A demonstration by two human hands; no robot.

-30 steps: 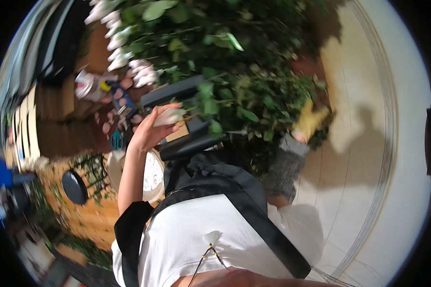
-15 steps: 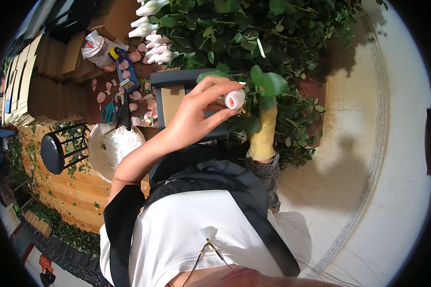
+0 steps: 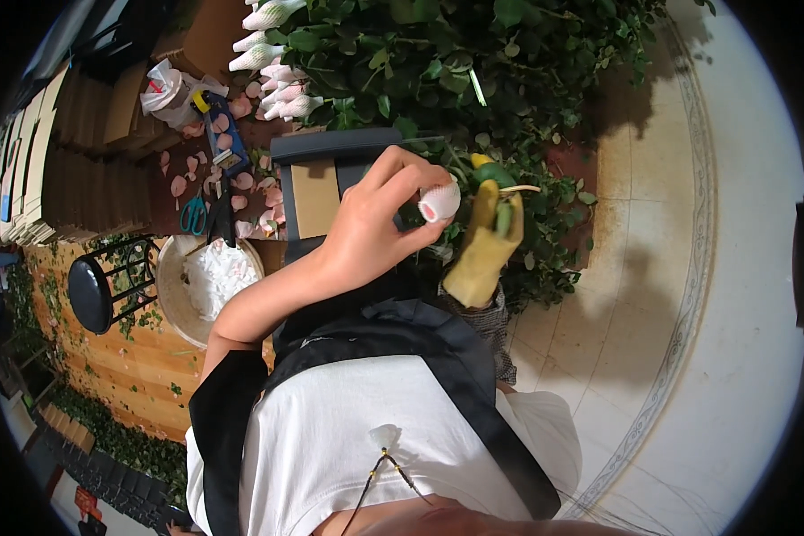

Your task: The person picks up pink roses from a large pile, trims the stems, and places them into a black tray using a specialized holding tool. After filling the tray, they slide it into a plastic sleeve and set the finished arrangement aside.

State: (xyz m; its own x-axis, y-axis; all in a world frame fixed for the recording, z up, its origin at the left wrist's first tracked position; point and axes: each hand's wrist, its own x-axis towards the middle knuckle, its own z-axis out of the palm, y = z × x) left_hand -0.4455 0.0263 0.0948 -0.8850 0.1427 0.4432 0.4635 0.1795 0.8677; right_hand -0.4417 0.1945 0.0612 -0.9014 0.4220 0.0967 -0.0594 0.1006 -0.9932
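Observation:
My bare left hand [image 3: 372, 216] pinches a rose [image 3: 439, 200] by its head, which is wrapped in a white foam net with pink petals showing at the open end. Beside it, on the right, my right hand [image 3: 481, 255] wears a yellow glove. Green rose leaves [image 3: 504, 217] show between its curled fingers, and a pale bit of stem [image 3: 521, 188] sticks out past the fingertips. How the rose's stem runs between the two hands is mostly hidden.
A large heap of leafy stems [image 3: 473, 62] lies ahead, with several net-wrapped roses [image 3: 259, 58] at its left. Leftward are teal scissors [image 3: 193, 214], scattered petals, stacked cardboard [image 3: 71, 170], a tub of white nets [image 3: 165, 290] and a black stool [image 3: 94, 293].
The wrapped rose has tilted, its pink end turning toward me. My gloved right hand has turned and its fingers now show, with the large leaf above it no longer sticking up.

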